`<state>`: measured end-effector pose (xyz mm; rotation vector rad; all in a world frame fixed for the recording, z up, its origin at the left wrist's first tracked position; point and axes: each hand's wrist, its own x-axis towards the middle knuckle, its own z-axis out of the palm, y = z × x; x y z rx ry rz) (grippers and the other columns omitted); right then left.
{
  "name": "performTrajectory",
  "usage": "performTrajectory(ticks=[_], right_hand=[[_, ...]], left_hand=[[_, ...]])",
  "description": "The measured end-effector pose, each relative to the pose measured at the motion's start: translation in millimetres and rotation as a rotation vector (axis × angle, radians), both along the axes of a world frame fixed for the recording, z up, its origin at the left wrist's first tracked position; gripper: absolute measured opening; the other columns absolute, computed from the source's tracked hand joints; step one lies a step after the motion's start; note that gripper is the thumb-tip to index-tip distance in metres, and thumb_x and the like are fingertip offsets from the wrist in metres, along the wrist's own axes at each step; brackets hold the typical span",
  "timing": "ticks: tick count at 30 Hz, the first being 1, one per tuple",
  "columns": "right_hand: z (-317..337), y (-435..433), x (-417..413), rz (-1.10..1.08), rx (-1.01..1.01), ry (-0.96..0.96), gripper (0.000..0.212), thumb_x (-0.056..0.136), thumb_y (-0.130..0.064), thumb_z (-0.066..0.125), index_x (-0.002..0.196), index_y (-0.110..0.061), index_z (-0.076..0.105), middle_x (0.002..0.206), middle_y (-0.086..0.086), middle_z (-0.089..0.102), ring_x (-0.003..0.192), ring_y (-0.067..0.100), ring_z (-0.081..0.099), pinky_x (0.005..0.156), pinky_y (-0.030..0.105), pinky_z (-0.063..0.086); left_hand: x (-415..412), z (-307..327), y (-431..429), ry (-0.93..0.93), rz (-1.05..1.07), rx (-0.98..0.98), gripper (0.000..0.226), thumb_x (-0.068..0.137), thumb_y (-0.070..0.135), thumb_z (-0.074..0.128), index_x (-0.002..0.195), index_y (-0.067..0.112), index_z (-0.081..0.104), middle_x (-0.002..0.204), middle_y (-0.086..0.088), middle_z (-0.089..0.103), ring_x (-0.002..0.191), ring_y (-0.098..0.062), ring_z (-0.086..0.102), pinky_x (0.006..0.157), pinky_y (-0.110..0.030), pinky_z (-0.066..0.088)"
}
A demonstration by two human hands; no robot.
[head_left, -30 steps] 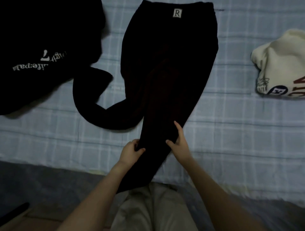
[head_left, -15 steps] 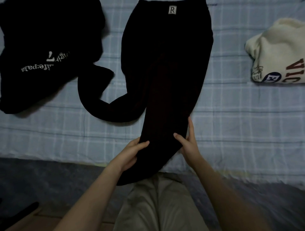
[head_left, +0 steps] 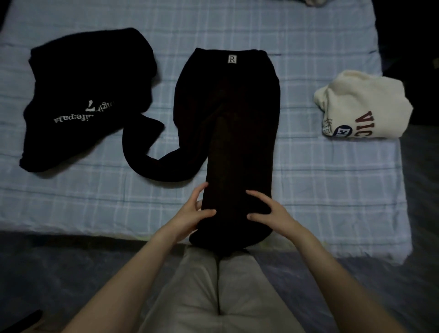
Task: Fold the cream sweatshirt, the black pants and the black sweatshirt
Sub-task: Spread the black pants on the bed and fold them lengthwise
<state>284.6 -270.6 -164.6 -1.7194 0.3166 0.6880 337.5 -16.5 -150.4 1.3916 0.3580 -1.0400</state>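
The black pants (head_left: 228, 123) lie lengthwise in the middle of the bed, waistband with a white "R" tag at the far end. One leg runs straight toward me; the other curls off to the left. My left hand (head_left: 193, 212) and my right hand (head_left: 269, 212) rest with spread fingers on either side of the near leg, close to its cuff, without clasping it. At the left, the black sweatshirt (head_left: 78, 99) with white lettering lies crumpled. The cream sweatshirt (head_left: 363, 104) sits as a folded bundle at the right.
The bed has a light blue checked cover (head_left: 320, 180), its near edge just behind my hands. My legs in light trousers (head_left: 213, 292) are below the cuff. A dark floor lies on both sides. Something pale (head_left: 316, 2) peeks in at the top edge.
The near pants leg has been swung from a slant to lie straight toward me. My left hand has let go of its edge, and both hands now lie spread on the fabric.
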Motion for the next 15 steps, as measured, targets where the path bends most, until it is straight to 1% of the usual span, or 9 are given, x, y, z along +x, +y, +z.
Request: performTrajectory(ticks=[2, 3, 4, 6, 7, 8, 10, 12, 15], right_hand=[[2, -17, -6, 0.092, -0.096, 0.111, 0.059, 0.081, -0.024, 0.079, 0.133, -0.039, 0.056, 0.132, -0.011, 0.054, 0.129, 0.012, 0.051, 0.096, 0.017, 0.041], [6, -26, -8, 0.065, -0.028, 0.151, 0.055, 0.082, -0.022, 0.078, 0.131, -0.038, 0.059, 0.133, -0.009, 0.057, 0.126, 0.013, 0.054, 0.098, 0.021, 0.044], [10, -34, -11, -0.033, 0.123, 0.186, 0.052, 0.084, -0.015, 0.075, 0.130, -0.035, 0.061, 0.133, -0.004, 0.060, 0.123, 0.015, 0.058, 0.100, 0.026, 0.048], [16, -38, -23, -0.221, 0.389, 0.225, 0.057, 0.084, 0.000, 0.068, 0.134, -0.026, 0.059, 0.132, 0.006, 0.064, 0.121, 0.022, 0.061, 0.105, 0.037, 0.048], [14, -37, -30, -0.234, 0.387, 0.190, 0.061, 0.082, 0.001, 0.069, 0.136, -0.024, 0.057, 0.134, 0.007, 0.062, 0.124, 0.022, 0.059, 0.108, 0.040, 0.044], [10, -34, -40, -0.190, 0.306, 0.138, 0.064, 0.080, -0.001, 0.071, 0.138, -0.024, 0.055, 0.137, 0.005, 0.060, 0.128, 0.020, 0.055, 0.112, 0.041, 0.040], [-3, -24, -63, -0.062, 0.152, 0.064, 0.065, 0.083, 0.000, 0.072, 0.140, -0.022, 0.053, 0.142, -0.001, 0.054, 0.134, 0.013, 0.048, 0.116, 0.039, 0.036], [-6, -13, -82, -0.007, 0.086, 0.044, 0.057, 0.089, 0.000, 0.067, 0.140, -0.021, 0.052, 0.143, -0.003, 0.052, 0.134, 0.009, 0.046, 0.113, 0.033, 0.038], [-5, -5, -103, -0.137, 0.036, 0.034, 0.043, 0.093, -0.009, 0.064, 0.130, -0.029, 0.059, 0.134, -0.005, 0.058, 0.127, 0.009, 0.053, 0.102, 0.020, 0.046]], left_hand=[[-10, -1, 0, -0.039, -0.067, 0.037, 0.062, 0.091, 0.000, 0.063, 0.138, 0.037, 0.045, 0.112, -0.013, 0.070, 0.099, -0.020, 0.070, 0.076, -0.031, 0.056], [-14, 0, 0, -0.041, -0.029, 0.017, 0.057, 0.091, 0.001, 0.063, 0.136, 0.033, 0.049, 0.111, -0.014, 0.070, 0.098, -0.020, 0.070, 0.076, -0.032, 0.055], [-19, -1, 0, -0.031, 0.030, -0.013, 0.054, 0.091, 0.001, 0.063, 0.134, 0.032, 0.052, 0.108, -0.013, 0.070, 0.097, -0.020, 0.069, 0.075, -0.031, 0.055], [-30, -4, 3, 0.022, 0.106, -0.072, 0.054, 0.091, 0.003, 0.063, 0.133, 0.035, 0.053, 0.100, -0.013, 0.072, 0.095, -0.020, 0.069, 0.075, -0.029, 0.053], [-37, -7, 3, 0.049, 0.102, -0.095, 0.057, 0.090, 0.002, 0.063, 0.133, 0.036, 0.051, 0.101, -0.015, 0.071, 0.096, -0.022, 0.069, 0.077, -0.029, 0.053], [-45, -11, 3, 0.058, 0.072, -0.094, 0.061, 0.088, -0.001, 0.064, 0.134, 0.037, 0.050, 0.106, -0.018, 0.070, 0.100, -0.024, 0.068, 0.079, -0.029, 0.053], [-57, -19, 2, 0.000, -0.007, -0.039, 0.069, 0.084, -0.008, 0.066, 0.135, 0.036, 0.049, 0.125, -0.016, 0.063, 0.111, -0.024, 0.065, 0.084, -0.029, 0.055], [-63, -22, 2, -0.069, -0.068, 0.004, 0.073, 0.082, -0.009, 0.067, 0.137, 0.035, 0.048, 0.135, -0.007, 0.056, 0.117, -0.020, 0.061, 0.088, -0.031, 0.056], [-64, -20, 9, -0.145, -0.172, 0.039, 0.064, 0.085, 0.000, 0.070, 0.134, 0.036, 0.050, 0.131, -0.006, 0.056, 0.114, -0.019, 0.062, 0.088, -0.036, 0.058]])
